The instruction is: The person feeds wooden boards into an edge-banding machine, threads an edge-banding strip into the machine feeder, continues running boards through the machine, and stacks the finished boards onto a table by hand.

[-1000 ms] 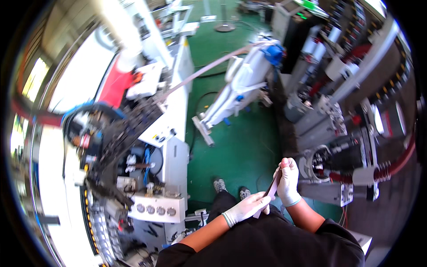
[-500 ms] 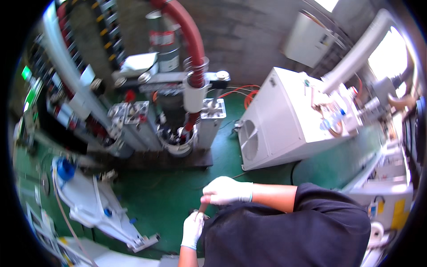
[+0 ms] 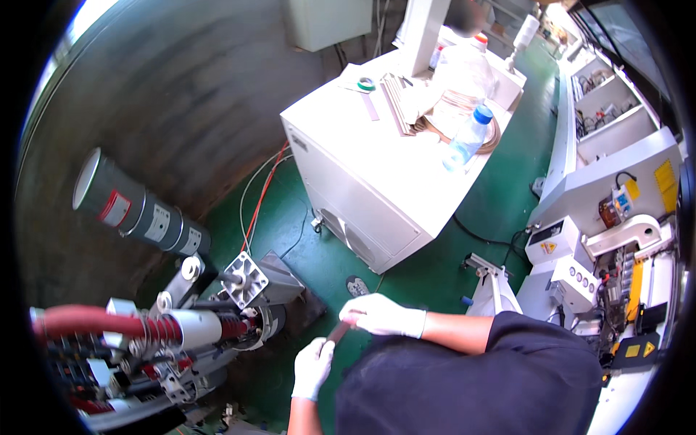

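Note:
In front of my dark shirt I hold a short, narrow brown strip [image 3: 338, 332] between both hands. My left hand [image 3: 312, 368], in a white glove, is closed on its lower end. The gloved fingers of my right hand [image 3: 383, 316] pinch its upper end. Both palms face away, so part of the strip is hidden. Beyond my hands stands a white cabinet [image 3: 362, 177]. On its top lie long flat strips [image 3: 396, 105], a green tape roll [image 3: 366, 84], a clear bottle with a blue cap [image 3: 468, 138] and a coil of brown banding [image 3: 490, 138].
To the left are a machine with a red hose [image 3: 109, 324] and a grey drum [image 3: 145, 216]. A square metal plate [image 3: 245, 280] juts up near the cabinet. Orange and white cables [image 3: 259, 192] cross the green floor. A long machine [image 3: 573, 250] runs along the right.
My view has swung to the right, bringing the white cabinet to the centre and the red-hosed machine to the lower left. Both hands still hold the strip.

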